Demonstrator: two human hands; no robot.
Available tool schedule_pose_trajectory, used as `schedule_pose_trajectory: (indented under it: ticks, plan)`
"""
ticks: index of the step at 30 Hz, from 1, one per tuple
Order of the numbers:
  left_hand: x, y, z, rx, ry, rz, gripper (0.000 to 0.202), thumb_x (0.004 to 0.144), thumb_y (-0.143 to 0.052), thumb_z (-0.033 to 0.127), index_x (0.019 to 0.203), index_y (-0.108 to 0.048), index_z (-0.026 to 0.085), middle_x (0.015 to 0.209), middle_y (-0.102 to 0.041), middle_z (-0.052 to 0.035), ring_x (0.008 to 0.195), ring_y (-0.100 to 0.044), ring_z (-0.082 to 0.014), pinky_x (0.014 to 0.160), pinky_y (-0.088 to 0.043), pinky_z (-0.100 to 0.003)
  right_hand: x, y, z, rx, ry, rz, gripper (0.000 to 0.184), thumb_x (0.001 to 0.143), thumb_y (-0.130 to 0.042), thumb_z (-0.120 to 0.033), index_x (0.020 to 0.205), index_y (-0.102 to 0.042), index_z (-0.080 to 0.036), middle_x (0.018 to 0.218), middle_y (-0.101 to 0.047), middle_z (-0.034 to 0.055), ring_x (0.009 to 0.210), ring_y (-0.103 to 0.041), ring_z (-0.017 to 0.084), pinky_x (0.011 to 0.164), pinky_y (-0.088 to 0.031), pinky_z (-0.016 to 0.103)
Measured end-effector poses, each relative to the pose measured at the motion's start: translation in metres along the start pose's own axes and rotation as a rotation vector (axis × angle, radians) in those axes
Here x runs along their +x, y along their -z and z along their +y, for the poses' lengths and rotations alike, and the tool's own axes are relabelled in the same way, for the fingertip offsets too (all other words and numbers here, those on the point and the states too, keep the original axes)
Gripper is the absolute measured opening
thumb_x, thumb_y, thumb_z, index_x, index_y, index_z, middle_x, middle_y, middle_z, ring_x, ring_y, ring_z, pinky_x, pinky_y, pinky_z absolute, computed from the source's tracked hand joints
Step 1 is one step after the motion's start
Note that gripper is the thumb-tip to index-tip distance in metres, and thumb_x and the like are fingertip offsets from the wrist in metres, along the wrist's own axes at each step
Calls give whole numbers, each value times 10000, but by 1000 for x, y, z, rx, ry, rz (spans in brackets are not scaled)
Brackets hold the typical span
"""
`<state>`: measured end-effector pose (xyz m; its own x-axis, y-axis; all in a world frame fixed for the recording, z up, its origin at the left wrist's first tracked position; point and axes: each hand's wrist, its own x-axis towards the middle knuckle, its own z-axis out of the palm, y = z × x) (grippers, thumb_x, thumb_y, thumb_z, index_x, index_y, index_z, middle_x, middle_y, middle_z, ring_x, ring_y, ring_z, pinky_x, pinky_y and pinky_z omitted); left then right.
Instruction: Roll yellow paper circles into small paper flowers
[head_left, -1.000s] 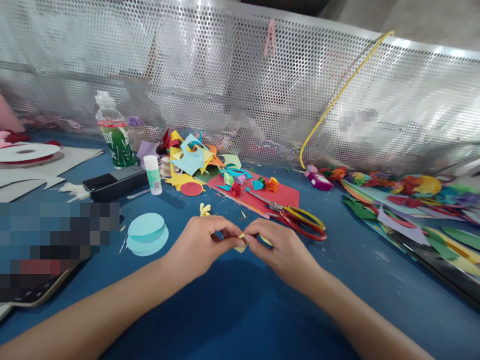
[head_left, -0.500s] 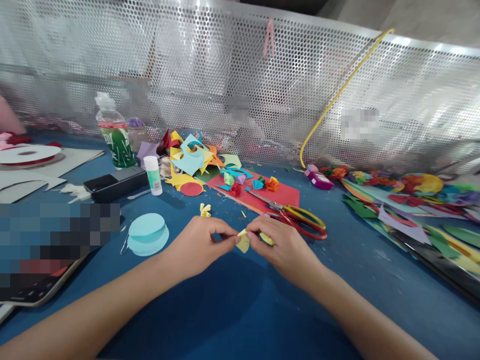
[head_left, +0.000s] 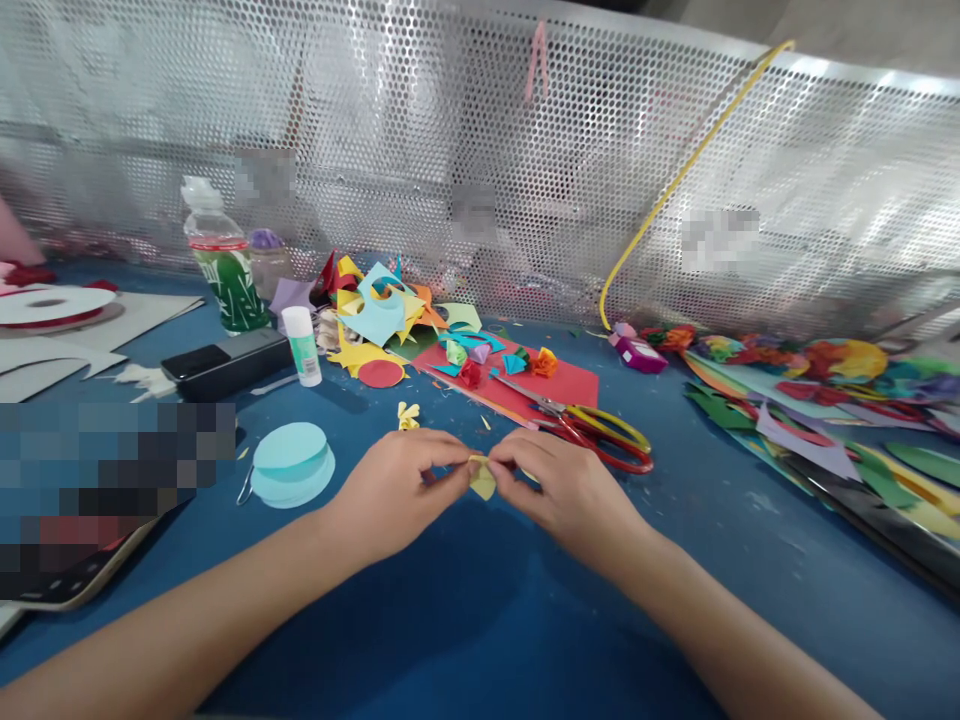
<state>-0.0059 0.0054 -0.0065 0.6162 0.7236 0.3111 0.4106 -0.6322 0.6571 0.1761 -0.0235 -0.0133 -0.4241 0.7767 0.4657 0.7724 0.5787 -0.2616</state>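
L hand [head_left: 405, 490] and R hand [head_left: 566, 490] each have thumb & fingers pinched on one small yellow paper [head_left: 483, 484], stretched btwn them, near side and left of the scissors [head_left: 555, 408]. Approx. midway w/ this bit, I'd say: top edge looks folded or rolled, lower flap hangs flat, so shaping's prob. not done. Just past L hand, left of the scissors, a curled yellow piece [head_left: 408, 416] looks finished. Under the scissors' blades, a red sheet [head_left: 581, 385] carries several scrunched bits [head_left: 544, 363], orange, red, green etc., which look done too. Farther left of the scissors, pale blue discs [head_left: 294, 470] lie stacked & flat, seemingly unworked; beyond those, a glue stick [head_left: 303, 347] stands upright on the surface [head_left: 480, 630]. Hard to see: another yellow bit [head_left: 532, 477] peeks from behind R hand, can't tell if gripped or just lying there; exact fold's too small to read. Far left of the scissors a device [head_left: 82, 500] is pixelated & cut off; far right, paper stack [head_left: 806, 440] runs out of view, lower layers hidden.
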Motion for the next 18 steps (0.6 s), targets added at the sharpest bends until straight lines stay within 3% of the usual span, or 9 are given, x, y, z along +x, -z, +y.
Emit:
schedule_pose_trajectory:
  ticks: [9,18]
  plan:
    - [1,-1,-4,-110,82,30,177,760,-561,300,718,-698,196,698,-672,-13,655,-571,-133,571,-408,-213,0,1,-2,49,49,-27,168,856,-411,-201,780,-559,-181,748,-604,35,706,-560,136,637,-443,239]
    - [-1,-1,-2,-114,156,21,148,675,-637,279,602,-590,159,604,-613,27,565,-533,-97,512,-380,-189,-2,0,-8,120,90,-57,171,870,-393,-197,790,-543,-189,784,-607,36,739,-553,142,676,-443,262]
